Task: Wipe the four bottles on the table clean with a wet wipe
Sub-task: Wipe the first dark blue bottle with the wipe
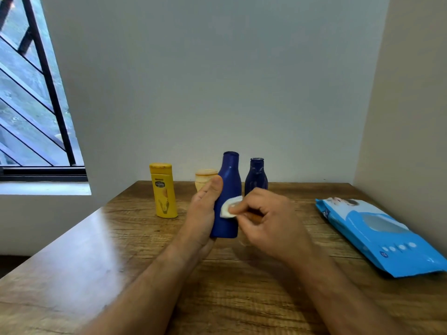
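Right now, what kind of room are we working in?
Probably a room in a home: a wooden table pushed into a plain wall corner beside a barred window, with lotion bottles, such as the yellow one, and a blue wet wipe pack on it.

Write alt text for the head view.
A left hand holds a tall blue bottle upright while the right hand rubs a wet wipe on it. On the wooden table stand three more bottles; a blue wipes pack lies right.
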Tool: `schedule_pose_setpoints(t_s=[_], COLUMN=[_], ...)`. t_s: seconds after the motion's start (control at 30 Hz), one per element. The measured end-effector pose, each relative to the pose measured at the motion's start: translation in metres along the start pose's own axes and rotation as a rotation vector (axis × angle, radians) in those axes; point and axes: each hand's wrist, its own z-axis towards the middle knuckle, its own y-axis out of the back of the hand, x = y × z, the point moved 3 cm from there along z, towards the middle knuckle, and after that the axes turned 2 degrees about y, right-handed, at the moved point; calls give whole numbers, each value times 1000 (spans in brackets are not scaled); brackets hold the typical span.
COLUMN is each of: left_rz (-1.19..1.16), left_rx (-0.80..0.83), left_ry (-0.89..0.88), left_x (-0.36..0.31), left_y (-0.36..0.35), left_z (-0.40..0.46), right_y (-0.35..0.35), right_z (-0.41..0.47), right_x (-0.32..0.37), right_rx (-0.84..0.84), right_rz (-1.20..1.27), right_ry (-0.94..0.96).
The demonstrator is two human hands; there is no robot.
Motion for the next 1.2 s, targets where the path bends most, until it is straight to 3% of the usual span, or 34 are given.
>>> schedule_pose_setpoints(t_s=[0.07, 0.2, 0.27, 0.37, 0.6, 0.7, 0.8, 0.87, 1.07, 1.2], left_rz=[23, 151, 194, 134, 6, 22, 76, 110, 59, 47], left_rx=[-14, 125, 156, 129, -32, -29, 41, 67, -54, -47], left_ry=[-10, 53, 99, 92, -5, -39, -4, 22, 13, -14], left_x=[-1, 3, 6, 4, -8, -8, -3, -1, -3, -4], left_y=[2, -7, -11, -9, 5, 3, -2, -5, 2, 1], left_z=[1, -4, -6, -6, -1, -1, -4, -6, -2, -1], right_y=[-2, 14, 22, 20, 0, 5, 17, 20, 5, 5], right_z=[-1, 2, 3, 3, -2, 0, 3, 4, 0, 0], right_x=[0, -6, -11, -10, 0, 1, -7, -10, -3, -5], right_rx=[19, -329, -415, -360, 51, -106, -346, -391, -33, -49], right_rz=[-44, -8, 54, 35, 33, -2, 62, 97, 274, 202], right_ry=[7, -145, -202, -150, 50, 47, -101, -151, -79, -55])
